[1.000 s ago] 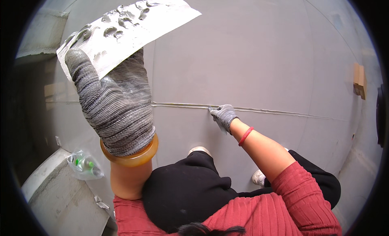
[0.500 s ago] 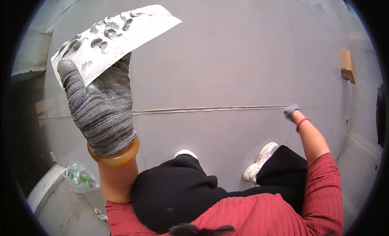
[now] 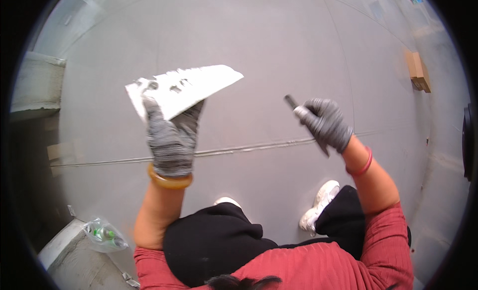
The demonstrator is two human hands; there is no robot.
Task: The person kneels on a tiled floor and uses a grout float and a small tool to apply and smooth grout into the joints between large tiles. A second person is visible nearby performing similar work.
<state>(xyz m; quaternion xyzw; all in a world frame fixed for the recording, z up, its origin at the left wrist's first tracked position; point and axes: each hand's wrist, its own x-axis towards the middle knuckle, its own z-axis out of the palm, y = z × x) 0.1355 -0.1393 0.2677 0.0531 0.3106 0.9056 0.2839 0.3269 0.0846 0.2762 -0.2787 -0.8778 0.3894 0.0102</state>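
Note:
A white sheet [image 3: 209, 80] with dabs of grey paste on it rests in my gloved left hand [image 3: 173, 135], thumb on top and fingers beneath. In my gloved right hand [image 3: 326, 123], fingers closed, is a slim tool with a dark tip [image 3: 290, 100] poking out past the thumb. The rest of that tool is hidden by the hand, so its kind does not show. Both hands are raised over the grey floor [image 3: 259, 110], beyond a long seam [image 3: 249, 149] that carries a pale raised line. Motion blurs the sheet.
A cardboard box [image 3: 417, 72] lies at the far right. At lower left a clear plastic bag [image 3: 105, 235] with green-capped bottles sits by a concrete ledge [image 3: 79, 255]. A concrete block [image 3: 42, 83] juts in at the left. My white shoe [image 3: 318, 205] stands near the seam.
My right hand has come up from the seam, toward the middle, and its dark-tipped tool now shows. My left hand has moved right and nearer to me with the sheet.

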